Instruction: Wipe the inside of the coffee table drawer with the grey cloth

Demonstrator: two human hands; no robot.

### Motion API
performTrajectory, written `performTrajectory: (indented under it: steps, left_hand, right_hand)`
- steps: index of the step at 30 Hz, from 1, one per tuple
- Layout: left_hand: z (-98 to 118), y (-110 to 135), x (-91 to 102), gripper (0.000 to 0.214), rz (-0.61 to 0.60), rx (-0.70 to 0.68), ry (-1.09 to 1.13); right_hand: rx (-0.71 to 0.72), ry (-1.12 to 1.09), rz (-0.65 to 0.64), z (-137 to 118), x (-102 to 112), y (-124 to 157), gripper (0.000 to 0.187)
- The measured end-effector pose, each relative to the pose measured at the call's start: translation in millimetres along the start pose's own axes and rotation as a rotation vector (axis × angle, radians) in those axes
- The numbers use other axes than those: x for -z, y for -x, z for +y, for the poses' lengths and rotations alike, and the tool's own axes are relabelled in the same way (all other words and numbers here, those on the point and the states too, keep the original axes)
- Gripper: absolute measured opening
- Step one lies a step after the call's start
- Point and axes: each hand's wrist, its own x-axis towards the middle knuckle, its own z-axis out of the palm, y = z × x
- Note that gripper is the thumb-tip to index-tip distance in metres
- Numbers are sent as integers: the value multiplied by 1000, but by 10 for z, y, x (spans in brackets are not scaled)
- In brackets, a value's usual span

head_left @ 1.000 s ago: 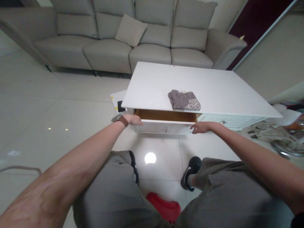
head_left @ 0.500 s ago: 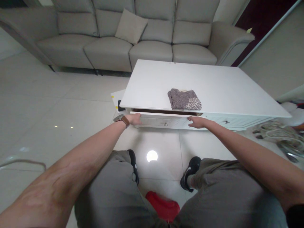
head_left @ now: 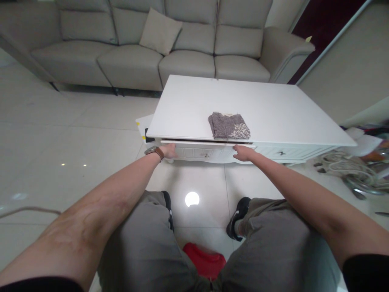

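Note:
A white drawer (head_left: 194, 151) stands slightly out from a low white coffee table (head_left: 261, 109), with a thin dark gap above its front. My left hand (head_left: 169, 151), a brown-strapped watch (head_left: 154, 152) at its wrist, grips the drawer's left end. Near the right end, my right hand (head_left: 242, 153) has its thumb at the top edge and its fingers curled against the front. Between the hands sits a small metal knob (head_left: 207, 155), untouched. A folded grey-brown patterned cloth (head_left: 228, 125) lies on the tabletop just above the drawer. What the drawer contains is hidden.
A long grey sofa (head_left: 130, 61) with a beige cushion (head_left: 160, 31) runs behind the table. Coiled cables (head_left: 349, 164) and clutter lie on the floor at right. A red object (head_left: 204, 260) is between my legs. White boards (head_left: 144, 125) poke out at the table's left.
The drawer has slid inward under both hands, and the gap above its front has narrowed. The view has shifted slightly to the right. The cloth stays on the tabletop.

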Motion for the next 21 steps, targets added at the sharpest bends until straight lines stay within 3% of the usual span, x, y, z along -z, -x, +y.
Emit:
performTrajectory:
  steps: [8,16,21]
  left_hand:
    - [21,-71,-23,91,-10,36,41]
    - [60,-120,-19,87,5,102,32]
    - [82,-185,-32,99,29,129,49]
  right_hand:
    - [-26,6,8,-49,13,-39,63]
    - [-67,-1,9,-80,35,-137,64]
    - [-83,9,-19,-137,36,-181,73]
